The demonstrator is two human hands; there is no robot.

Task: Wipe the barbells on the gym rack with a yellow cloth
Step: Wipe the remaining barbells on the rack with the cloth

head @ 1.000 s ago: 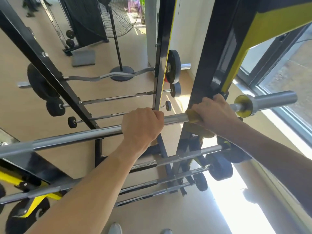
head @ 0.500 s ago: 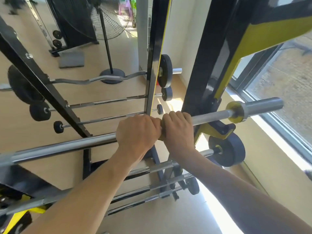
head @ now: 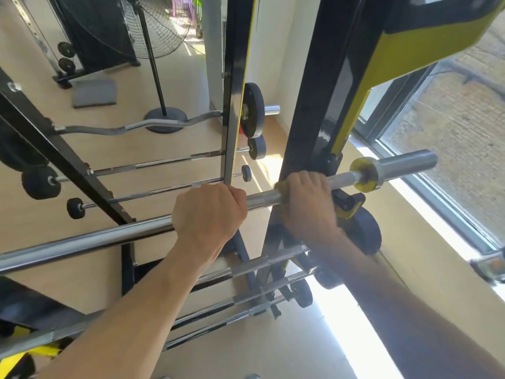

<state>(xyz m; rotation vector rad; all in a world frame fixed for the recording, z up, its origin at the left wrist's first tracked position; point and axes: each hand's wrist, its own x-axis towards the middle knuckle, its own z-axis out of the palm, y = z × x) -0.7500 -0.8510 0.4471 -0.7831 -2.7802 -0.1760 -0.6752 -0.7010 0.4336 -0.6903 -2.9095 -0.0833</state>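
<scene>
We've got the left hand [head: 209,214] gripping the top barbell [head: 87,239] bare mid-shaft on the rack [head: 314,105], right hand [head: 306,203] clamping the yellow cloth [head: 280,187] round it nearer the right collar, so wiping runs along the bar's left-right axis.

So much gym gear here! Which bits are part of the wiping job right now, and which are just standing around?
In the job: the top barbell, gripped by the left hand; the yellow cloth, wrapped on the bar under the right hand.

Just around: floor fan, grey mat, curl bar, window.
</scene>
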